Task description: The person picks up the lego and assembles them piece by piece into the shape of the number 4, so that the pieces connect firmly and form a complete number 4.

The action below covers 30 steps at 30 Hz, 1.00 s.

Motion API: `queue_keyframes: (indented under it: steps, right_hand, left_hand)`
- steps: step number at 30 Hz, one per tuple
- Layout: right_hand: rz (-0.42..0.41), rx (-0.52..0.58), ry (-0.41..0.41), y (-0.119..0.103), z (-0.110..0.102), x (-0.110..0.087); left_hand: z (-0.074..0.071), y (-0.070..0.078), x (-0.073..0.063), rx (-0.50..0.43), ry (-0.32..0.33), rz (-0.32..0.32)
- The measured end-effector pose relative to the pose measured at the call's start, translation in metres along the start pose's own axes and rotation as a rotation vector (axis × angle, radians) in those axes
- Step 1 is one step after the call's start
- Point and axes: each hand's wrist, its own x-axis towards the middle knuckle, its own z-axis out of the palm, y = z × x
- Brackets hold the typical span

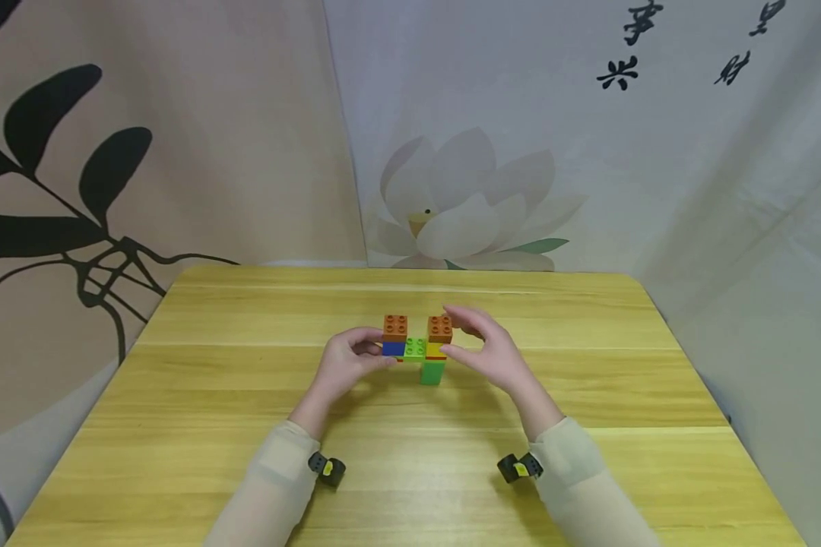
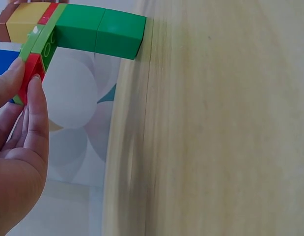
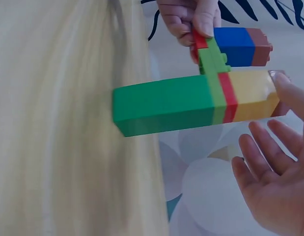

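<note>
A structure of joined toy building bricks stands on a green brick column (image 3: 164, 103). A light green brick (image 1: 415, 349) runs sideways from the column, with a red brick (image 2: 32, 73) under its far end. My left hand (image 2: 24, 162) pinches that red brick between thumb and fingertip. Above are a blue brick (image 3: 235, 46) topped by a brown one (image 1: 395, 327), and a yellow brick (image 3: 252, 93) topped by another brown brick (image 1: 440, 329). My right hand (image 3: 279, 182) has its thumb at the yellow and brown bricks, its other fingers extended and spread beside the stack.
The wooden table (image 1: 410, 471) has its far edge beyond the bricks. A printed cloth (image 1: 267, 137) with leaves, a flower and characters hangs behind it. Each wrist wears a small black camera.
</note>
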Motion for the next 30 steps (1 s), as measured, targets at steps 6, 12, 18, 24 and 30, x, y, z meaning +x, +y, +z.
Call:
queue_keyframes:
  steps: [6, 12, 18, 24, 30]
  right_hand:
    - [0.036, 0.066, 0.005, -0.003, 0.006, -0.009]
    - [0.106, 0.111, -0.010, -0.020, 0.007, -0.016]
    - [0.124, 0.157, 0.019, 0.008, 0.016, -0.014]
    - [0.137, 0.215, 0.047, 0.022, 0.017, -0.013]
    - [0.147, 0.205, 0.036, 0.020, 0.012, -0.013]
  left_hand:
    - [0.000, 0.002, -0.002, -0.009, 0.003, -0.015]
    - [0.001, 0.003, -0.003, -0.012, 0.009, -0.021]
    - [0.004, 0.001, -0.004, -0.011, 0.018, -0.017]
    - [0.007, 0.003, -0.005, -0.089, 0.003, 0.019]
    - [0.010, 0.005, -0.005, -0.154, -0.011, 0.035]
